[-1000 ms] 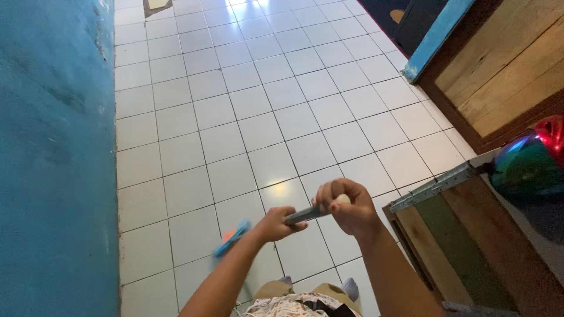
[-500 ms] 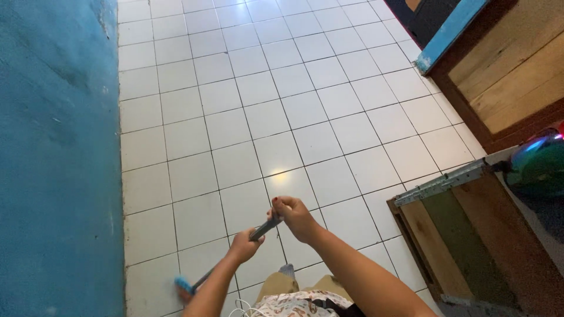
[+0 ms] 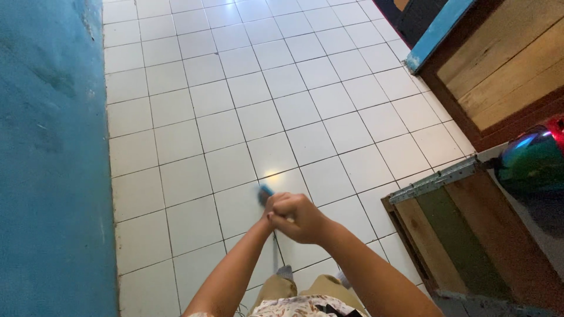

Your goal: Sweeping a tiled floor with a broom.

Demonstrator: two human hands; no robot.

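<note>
Two hands, left point(image 3: 271, 206) and right point(image 3: 298, 218), gripped a mop point(image 3: 265, 192) tight over white tiles point(image 3: 194, 135); swung wide, it might hit the wooden frame point(image 3: 435, 185).

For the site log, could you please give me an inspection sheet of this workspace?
Surface: white tiled floor, glossy, with dark grout lines.
Job's things: long-handled cleaning tool, only its blue head showing past the hands.
Clutter: nothing seen on the tiles.
Hands: left hand and right hand closed together on the handle.
Cables: nothing seen.
Surroundings: blue wall on the left; wooden furniture and an iridescent helmet on the right.
</note>
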